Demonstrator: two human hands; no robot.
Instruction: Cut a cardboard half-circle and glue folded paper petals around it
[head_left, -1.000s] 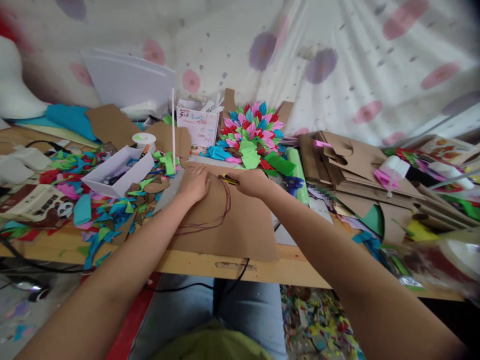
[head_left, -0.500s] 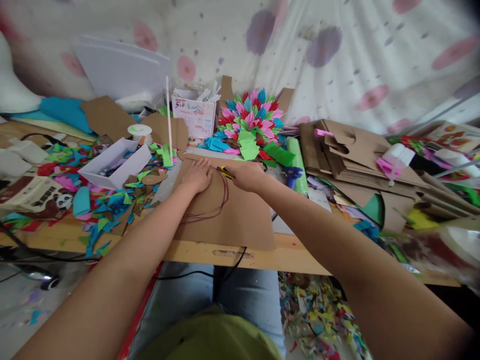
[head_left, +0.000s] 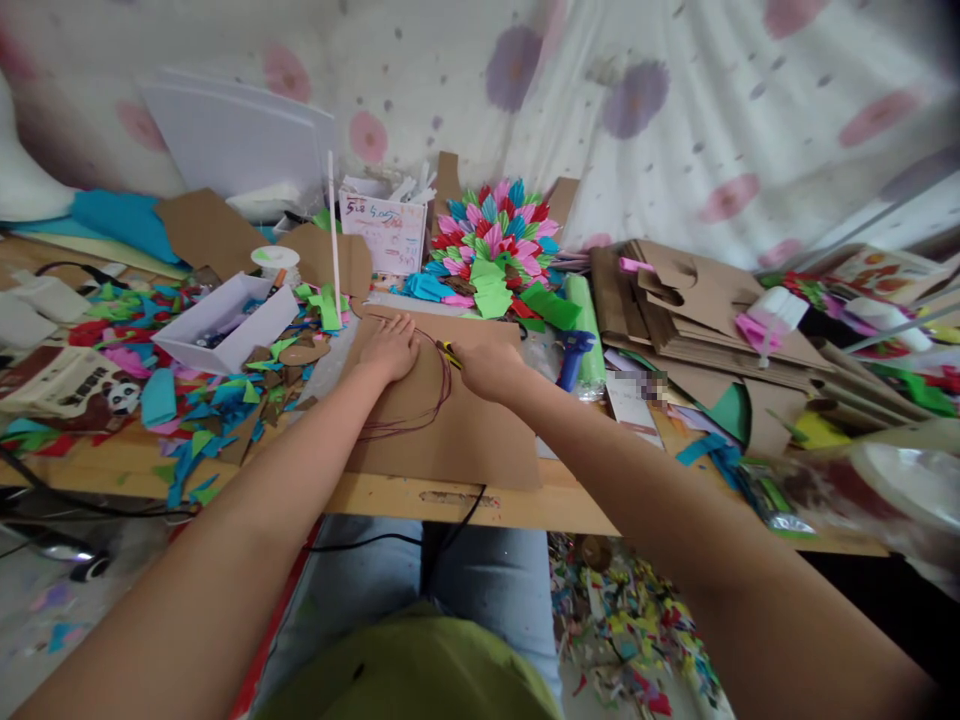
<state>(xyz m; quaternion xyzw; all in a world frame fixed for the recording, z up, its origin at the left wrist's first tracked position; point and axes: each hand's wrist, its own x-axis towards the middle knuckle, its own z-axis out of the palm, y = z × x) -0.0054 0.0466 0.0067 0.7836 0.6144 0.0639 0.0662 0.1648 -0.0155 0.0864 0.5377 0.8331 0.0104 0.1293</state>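
Observation:
A sheet of brown cardboard (head_left: 457, 445) lies on the table in front of me, with dark purple curved lines (head_left: 420, 425) on it; whether they are drawn or a cord I cannot tell. My left hand (head_left: 390, 347) rests flat on its upper left part, fingers spread. In my right hand (head_left: 487, 368) is a yellow and black utility knife (head_left: 450, 354), its front end pointing left towards the curved lines. The fist hides most of the handle. The knife's tip is too small to make out.
Behind the cardboard stand a colourful paper flower piece (head_left: 495, 235) and a white box (head_left: 384, 228). A blue glue gun (head_left: 574, 360) lies at right, near stacked cardboard (head_left: 705, 310). Paper scraps (head_left: 217, 415) and an open white tray (head_left: 225, 325) fill the left. A black cable (head_left: 469, 515) hangs over the front edge.
My right hand and the knife have shifted slightly down along the curved lines. My left hand stays flat on the cardboard. The whole view has shifted a little.

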